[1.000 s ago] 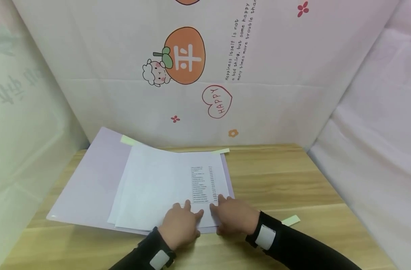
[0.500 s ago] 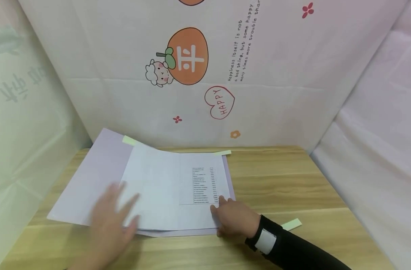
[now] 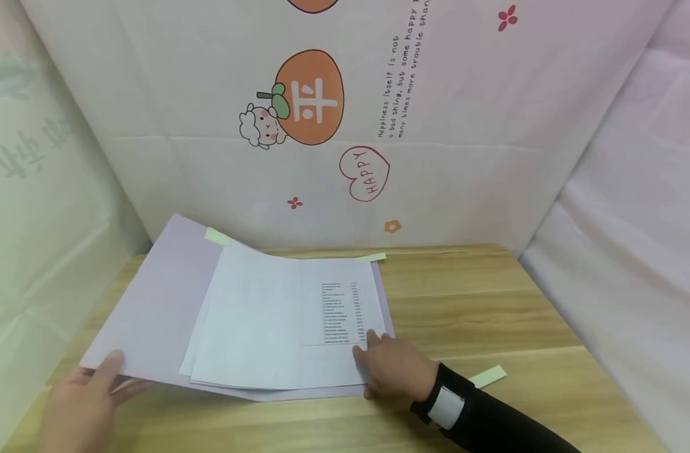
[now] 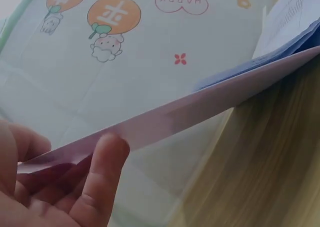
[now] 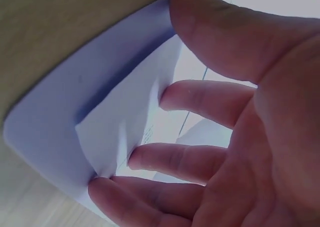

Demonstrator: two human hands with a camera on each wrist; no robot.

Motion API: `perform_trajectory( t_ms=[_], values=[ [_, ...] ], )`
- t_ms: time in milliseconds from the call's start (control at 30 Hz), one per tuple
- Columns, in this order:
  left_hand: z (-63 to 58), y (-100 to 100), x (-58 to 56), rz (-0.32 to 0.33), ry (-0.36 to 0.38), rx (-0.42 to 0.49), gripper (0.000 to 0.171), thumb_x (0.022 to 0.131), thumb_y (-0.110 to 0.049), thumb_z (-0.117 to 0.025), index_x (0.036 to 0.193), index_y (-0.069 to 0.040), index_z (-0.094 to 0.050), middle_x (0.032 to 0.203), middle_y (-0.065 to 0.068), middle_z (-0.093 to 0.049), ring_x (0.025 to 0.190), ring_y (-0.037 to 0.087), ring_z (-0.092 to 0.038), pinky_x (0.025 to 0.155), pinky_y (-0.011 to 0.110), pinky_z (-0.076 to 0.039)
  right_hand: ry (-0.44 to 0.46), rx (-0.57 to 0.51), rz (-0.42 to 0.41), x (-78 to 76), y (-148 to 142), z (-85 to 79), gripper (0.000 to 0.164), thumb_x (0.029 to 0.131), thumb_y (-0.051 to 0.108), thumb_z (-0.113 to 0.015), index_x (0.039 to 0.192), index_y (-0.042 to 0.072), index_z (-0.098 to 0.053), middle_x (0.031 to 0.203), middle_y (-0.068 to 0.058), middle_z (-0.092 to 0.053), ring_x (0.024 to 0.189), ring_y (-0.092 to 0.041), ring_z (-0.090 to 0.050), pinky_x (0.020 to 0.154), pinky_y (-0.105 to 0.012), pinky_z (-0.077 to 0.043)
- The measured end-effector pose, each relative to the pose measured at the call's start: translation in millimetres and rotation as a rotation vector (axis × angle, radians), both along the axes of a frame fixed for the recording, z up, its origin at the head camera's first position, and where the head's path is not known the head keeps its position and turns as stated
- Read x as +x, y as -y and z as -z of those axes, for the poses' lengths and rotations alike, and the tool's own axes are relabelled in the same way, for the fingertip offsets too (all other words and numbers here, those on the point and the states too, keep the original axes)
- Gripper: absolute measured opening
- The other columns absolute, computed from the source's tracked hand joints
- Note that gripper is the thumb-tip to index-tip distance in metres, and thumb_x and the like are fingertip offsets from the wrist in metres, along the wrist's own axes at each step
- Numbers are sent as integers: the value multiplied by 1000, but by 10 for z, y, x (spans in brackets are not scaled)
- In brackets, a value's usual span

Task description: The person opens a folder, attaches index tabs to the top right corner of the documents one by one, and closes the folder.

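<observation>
A lavender folder (image 3: 147, 302) lies opened out on the wooden table, its left cover tilted up off the surface. White printed sheets (image 3: 254, 321) rest in it, with a small table of text on the right half. My left hand (image 3: 87, 399) pinches the cover's near left corner, thumb on top and fingers underneath; the left wrist view shows the cover (image 4: 165, 117) edge-on between them. My right hand (image 3: 396, 368) presses its fingertips on the sheets' lower right corner. In the right wrist view its fingers (image 5: 175, 159) reach over the paper (image 5: 125, 102), bent only slightly.
Pale green strips stick out at the folder's top, one on the left (image 3: 216, 236) and one on the right (image 3: 372, 257). Another pale strip (image 3: 488, 376) lies by the right wrist. Printed white cloth (image 3: 452, 170) stands behind the wooden table (image 3: 464, 302) and on both sides.
My left hand has moved from the sheets' lower edge leftward to the folder cover's corner and taken hold of it. My right hand has stayed at the sheets' lower right corner.
</observation>
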State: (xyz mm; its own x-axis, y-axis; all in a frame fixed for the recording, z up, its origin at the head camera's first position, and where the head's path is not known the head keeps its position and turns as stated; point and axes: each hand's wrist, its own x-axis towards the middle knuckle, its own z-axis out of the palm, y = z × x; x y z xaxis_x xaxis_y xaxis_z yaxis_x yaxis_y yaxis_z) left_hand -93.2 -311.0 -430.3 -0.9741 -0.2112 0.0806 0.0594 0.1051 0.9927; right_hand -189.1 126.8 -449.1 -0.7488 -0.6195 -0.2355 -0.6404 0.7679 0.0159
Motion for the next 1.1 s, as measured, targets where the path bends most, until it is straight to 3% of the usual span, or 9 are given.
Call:
perform_trajectory(
  t_ms=[33, 133, 200, 267, 400, 667, 833, 933, 1100],
  values=[
    [-33, -40, 8, -91, 107, 90, 43, 105, -31, -50, 142, -9, -51, 94, -10, -73, 80, 13, -72, 67, 19, -54, 1, -5, -3, -8, -1, 3, 71, 74, 46, -85, 133, 13, -64, 120, -20, -61, 80, -23, -57, 66, -39, -52],
    [-124, -129, 9, -145, 232, -118, 69, 106, -43, -42, 148, 11, -32, 88, -6, -74, 75, 14, -73, 51, 21, -43, 9, -27, -14, -35, -4, -8, 67, 73, 44, -86, 128, 13, -66, 105, -13, -62, 73, -18, -52, 63, -35, -49],
    [-184, -185, 17, -162, 255, -200, 71, 105, -47, -40, 146, 12, -36, 86, -2, -75, 75, 14, -73, 46, 32, -36, 2, -31, -16, -49, 2, -36, 56, 73, 42, -86, 119, 14, -71, 90, -6, -59, 69, -15, -49, 59, -33, -46],
    [-220, -218, 27, -159, 253, -231, 71, 106, -47, -39, 144, 12, -38, 86, 0, -75, 76, 13, -73, 48, 33, -34, -7, -26, 10, -52, 31, -92, 38, 75, 38, -83, 103, 15, -74, 79, -1, -55, 65, -15, -46, 58, -33, -43],
    [-245, -246, 41, -143, 236, -233, 67, 107, -42, -38, 144, 13, -38, 88, -3, -75, 76, 13, -73, 58, 21, -40, -46, -54, 44, -2, 242, -245, 16, 78, 32, -76, 81, 18, -71, 69, 4, -51, 63, -15, -46, 56, -34, -41],
    [-290, -308, 55, -136, 188, -254, 64, 107, -40, -40, 142, 13, -40, 93, -6, -74, 77, 15, -73, 70, 10, -40, -230, -360, -195, 198, 1016, -353, 17, 91, 33, -71, 89, 18, -64, 71, 11, -47, 58, -2, -41, 50, -16, -35],
    [-316, -363, 69, -143, 180, -267, 63, 107, -41, -41, 140, 12, -44, 90, -2, -75, 76, 16, -73, 67, 13, -40, -241, -444, -327, 324, 1300, -256, 16, 90, 31, -70, 100, 20, -65, 96, 10, -59, 77, 0, -52, 67, -11, -42],
    [-314, -383, 89, -150, 194, -271, 62, 107, -41, -41, 140, 11, -45, 86, 0, -75, 74, 13, -73, 63, 18, -38, -238, -463, -325, 404, 1426, -181, 24, 90, 29, -69, 111, 19, -63, 109, 7, -60, 86, -1, -54, 76, -13, -44],
    [-312, -389, 81, -160, 142, -227, 58, 106, -37, -45, 139, 11, -45, 87, -6, -74, 73, 14, -73, 68, 10, -42, -300, -432, -208, 497, 1631, -102, 37, 90, 22, -62, 125, 16, -52, 101, 4, -47, 76, -7, -45, 66, -20, -43]
  ],
)
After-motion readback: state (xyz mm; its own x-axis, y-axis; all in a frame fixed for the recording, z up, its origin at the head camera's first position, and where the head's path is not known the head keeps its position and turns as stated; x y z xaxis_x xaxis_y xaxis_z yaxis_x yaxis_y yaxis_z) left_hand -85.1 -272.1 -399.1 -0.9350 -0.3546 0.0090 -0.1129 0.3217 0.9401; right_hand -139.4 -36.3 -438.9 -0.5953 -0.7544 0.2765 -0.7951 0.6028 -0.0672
